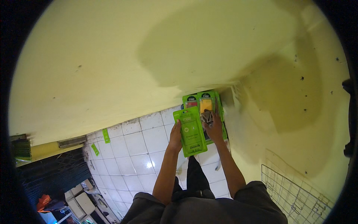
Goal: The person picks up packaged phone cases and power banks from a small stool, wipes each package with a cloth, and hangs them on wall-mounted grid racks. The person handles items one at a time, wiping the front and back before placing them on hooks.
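In my left hand is a flat green phone case package, gripped along its left edge with its printed side facing up. My right hand is closed around a crumpled greyish-brown cloth, just beside the package's right edge. Beyond both hands lies a pile of similar green packages in the corner. One of them, a package with a yellow case, shows through its window above the cloth. Another, a package with a red case, is partly covered by the held one.
Yellow walls meet at the corner behind the pile. White floor tiles stretch to the left, where two small green pieces lie. A wire grid rack leans at the lower right. Boxes stand at the lower left.
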Demonstrator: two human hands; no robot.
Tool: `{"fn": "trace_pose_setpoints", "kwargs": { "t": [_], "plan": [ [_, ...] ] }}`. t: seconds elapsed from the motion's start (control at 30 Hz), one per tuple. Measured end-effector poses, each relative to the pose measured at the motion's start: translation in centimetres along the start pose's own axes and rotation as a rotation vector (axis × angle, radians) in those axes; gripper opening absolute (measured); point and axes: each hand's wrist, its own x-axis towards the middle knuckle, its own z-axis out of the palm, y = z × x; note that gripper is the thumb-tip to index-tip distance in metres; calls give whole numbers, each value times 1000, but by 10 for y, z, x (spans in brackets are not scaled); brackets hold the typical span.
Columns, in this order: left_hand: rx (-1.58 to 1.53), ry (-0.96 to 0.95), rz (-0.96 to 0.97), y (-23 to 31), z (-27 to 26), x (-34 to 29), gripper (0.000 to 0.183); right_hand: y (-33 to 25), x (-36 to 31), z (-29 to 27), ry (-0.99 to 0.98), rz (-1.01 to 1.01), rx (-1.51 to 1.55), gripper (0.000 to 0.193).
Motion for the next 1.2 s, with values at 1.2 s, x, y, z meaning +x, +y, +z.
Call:
{"fn": "trace_pose_setpoints", "kwargs": {
  "t": [1.2],
  "plan": [
    [-103,514,1045,41,-385,-728,34,-576,-608,174,-1042,-779,699,32]
  ]
}}
